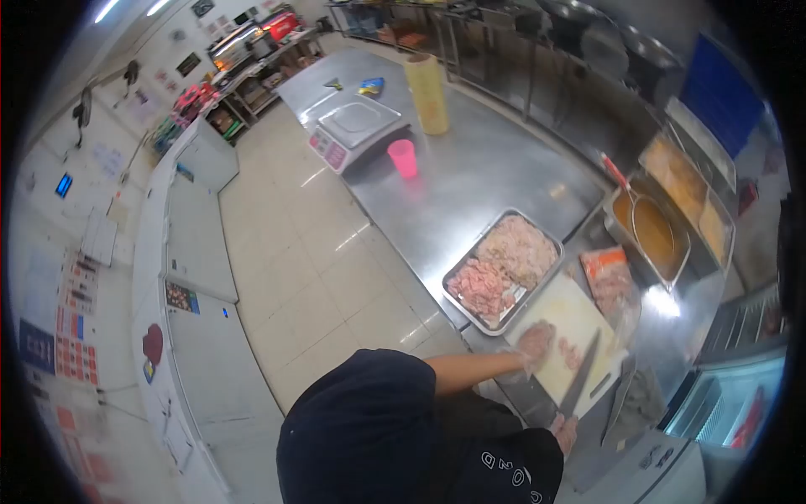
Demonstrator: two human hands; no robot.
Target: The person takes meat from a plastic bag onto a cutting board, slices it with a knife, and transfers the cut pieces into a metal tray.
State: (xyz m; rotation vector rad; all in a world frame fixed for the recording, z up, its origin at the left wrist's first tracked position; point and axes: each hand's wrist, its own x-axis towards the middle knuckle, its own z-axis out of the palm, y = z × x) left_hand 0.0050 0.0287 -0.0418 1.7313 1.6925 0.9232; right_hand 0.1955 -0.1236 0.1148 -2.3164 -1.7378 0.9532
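My right hand, in a clear glove, is closed round the handle of a kitchen knife. Its long blade lies across the white cutting board, pointing away from me. At the board's near left edge, my gloved left hand is closed on a lump of raw meat; its fingers are partly blurred. Small cut pieces of meat lie between that lump and the blade. Just past the board stands a metal tray of raw meat, darker pink on one side and paler on the other.
A plastic packet of meat lies beyond the board. Behind it are a container of brown sauce with a strainer and a grey cloth. Further left are a pink cup, a scale and a film roll.
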